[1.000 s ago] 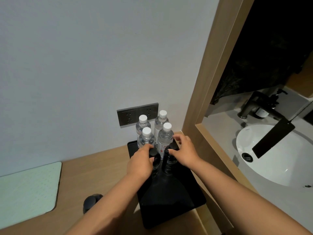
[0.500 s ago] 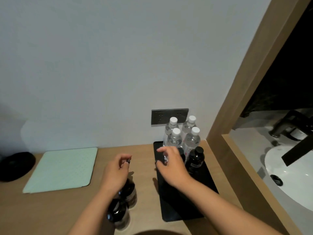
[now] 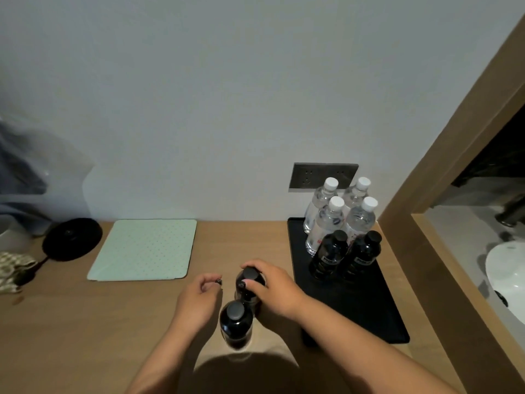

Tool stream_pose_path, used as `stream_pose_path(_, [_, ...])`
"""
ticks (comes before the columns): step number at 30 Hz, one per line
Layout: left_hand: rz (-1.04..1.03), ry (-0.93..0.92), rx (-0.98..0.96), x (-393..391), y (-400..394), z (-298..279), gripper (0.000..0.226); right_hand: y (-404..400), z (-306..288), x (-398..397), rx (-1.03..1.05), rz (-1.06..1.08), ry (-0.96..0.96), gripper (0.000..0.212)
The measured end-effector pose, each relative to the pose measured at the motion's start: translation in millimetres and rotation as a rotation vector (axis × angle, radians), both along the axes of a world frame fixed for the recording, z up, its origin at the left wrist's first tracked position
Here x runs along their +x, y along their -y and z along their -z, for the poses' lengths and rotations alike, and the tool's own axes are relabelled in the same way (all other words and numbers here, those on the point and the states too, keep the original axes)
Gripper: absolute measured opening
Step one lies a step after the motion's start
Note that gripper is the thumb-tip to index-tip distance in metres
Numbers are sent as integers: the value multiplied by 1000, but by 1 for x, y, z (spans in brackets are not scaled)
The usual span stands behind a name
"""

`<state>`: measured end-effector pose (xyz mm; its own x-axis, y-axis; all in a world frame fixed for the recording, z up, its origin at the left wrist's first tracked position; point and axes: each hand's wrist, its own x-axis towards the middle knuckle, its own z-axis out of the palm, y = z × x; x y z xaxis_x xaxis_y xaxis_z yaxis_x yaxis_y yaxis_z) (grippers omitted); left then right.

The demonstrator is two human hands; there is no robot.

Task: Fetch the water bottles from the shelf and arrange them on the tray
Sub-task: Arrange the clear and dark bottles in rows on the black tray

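A black tray (image 3: 369, 308) lies at the right end of the wooden desk. At its back stand several clear water bottles (image 3: 326, 220) with white caps. Two dark bottles (image 3: 329, 257) with black caps stand in front of them on the tray. Two more dark bottles stand on the desk left of the tray. My right hand (image 3: 272, 291) grips the farther dark bottle (image 3: 248, 275) round its top. The nearer dark bottle (image 3: 235, 322) stands free. My left hand (image 3: 196, 302) hovers just left of it, fingers loosely curled and holding nothing.
A mint-green mat (image 3: 142, 248) lies on the desk at the left, with a round black object (image 3: 72, 238) and patterned cloth (image 3: 11, 268) beyond it. A wall socket (image 3: 324, 174) sits behind the bottles. A wooden frame (image 3: 426, 194) and a white sink (image 3: 505, 268) bound the right side.
My right hand has left the tray and taken hold of the farther dark bottle on the desk. My left hand has drawn slightly left of the bottles. The view has swung left.
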<state>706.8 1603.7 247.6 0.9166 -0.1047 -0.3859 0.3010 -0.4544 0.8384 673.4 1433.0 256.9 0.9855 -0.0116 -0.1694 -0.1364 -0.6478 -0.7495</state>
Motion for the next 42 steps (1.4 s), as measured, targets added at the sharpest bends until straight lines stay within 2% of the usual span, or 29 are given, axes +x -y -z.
stream_pose_path(2, [25, -16, -38, -1, 4, -3, 22, 2, 2, -3, -25, 59, 27, 37])
stream_pose_path(5, [220, -56, -72, 1, 5, -12, 25, 8, 1, -10, 8, 259, 96, 31])
stream_pose_path(7, [350, -106, -84, 3, 2, -16, 31, 13, -9, -12, 12, 348, 142, 28])
stream_pose_path(10, [403, -97, -101, 11, -2, -17, 48, 16, -35, -6, 11, 375, 222, 29])
stream_pose_path(14, [507, 29, -92, 17, -3, -24, 73, 5, -83, 7, 85, 356, 322, 35])
stream_pose_path(18, [473, 210, -72, 18, -7, -36, 80, -21, -108, 15, 214, 364, 364, 47])
stream_pose_path(21, [389, 301, -3, 24, -22, -33, 69, -44, -104, 14, 291, 367, 330, 51])
stream_pose_path(25, [366, 186, 46, 27, -48, -20, 47, -61, -74, 1, 412, 342, 226, 65])
stream_pose_path(29, [370, 72, 20, 19, -71, -7, 41, -66, -23, -31, 340, 267, 35, 85])
stream_pose_path(31, [358, 8, 2, 13, -80, -2, 38, -67, -2, -44, 254, 264, -24, 88])
stream_pose_path(33, [343, -47, -27, 8, -85, 3, 39, -67, 14, -51, 159, 241, -75, 79])
stream_pose_path(39, [272, -237, -188, -10, -81, 12, 30, -72, 27, -54, 204, 271, -97, 54])
stream_pose_path(42, [203, -331, -310, -18, -77, 17, 51, -65, 25, -55, 373, 402, -66, 27])
